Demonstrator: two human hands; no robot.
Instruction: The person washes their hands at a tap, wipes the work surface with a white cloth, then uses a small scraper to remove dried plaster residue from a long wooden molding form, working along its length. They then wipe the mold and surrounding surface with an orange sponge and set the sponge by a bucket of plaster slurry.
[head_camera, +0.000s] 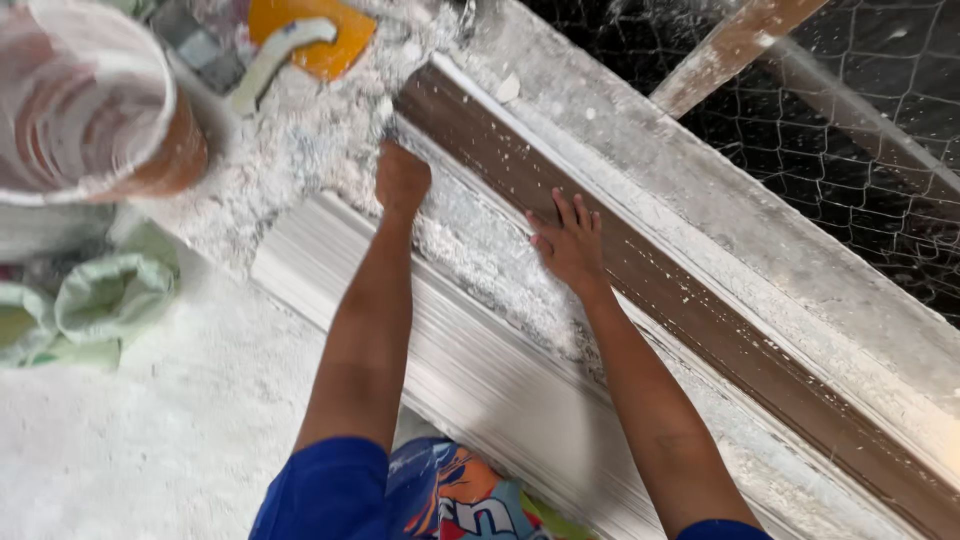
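Right fingers: the right hand (570, 243) is lying open, its fingers spread flat and pressing on the white plaster (480, 262) in the long mould, right beside the brown wooden rail (640, 290); it is gripping nothing.
Left fingers: the left hand (401, 179) is curling into a closed fist farther up the same strip of plaster; whether it is clasping a small tool or a lump of plaster, I cannot tell.
Arms: both forearms are reaching forward from blue sleeves, the left one running nearly straight up the view, the right one slanting in from lower right.
Plaster: it is sitting in a rough, crumbly band between the brown rail and the smooth white ribbed moulding (470, 380), running diagonally across the bench.
Handling: the plaster is looking wet, soft and gritty, so it is likely smearing under pressure rather than lifting; a flat palm or a fist pressed down suits it better than a pinch. The ribbed moulding beside it is probably brittle and heavy for its length, best supported along the underside, not at one end.
Around: an orange trowel with a white handle (300, 40) is lying at the top, a plaster-coated bucket (90, 110) is standing at upper left, pale green sacks (100, 300) are slumping below it, and wire mesh (860, 120) is stretching behind the bench.
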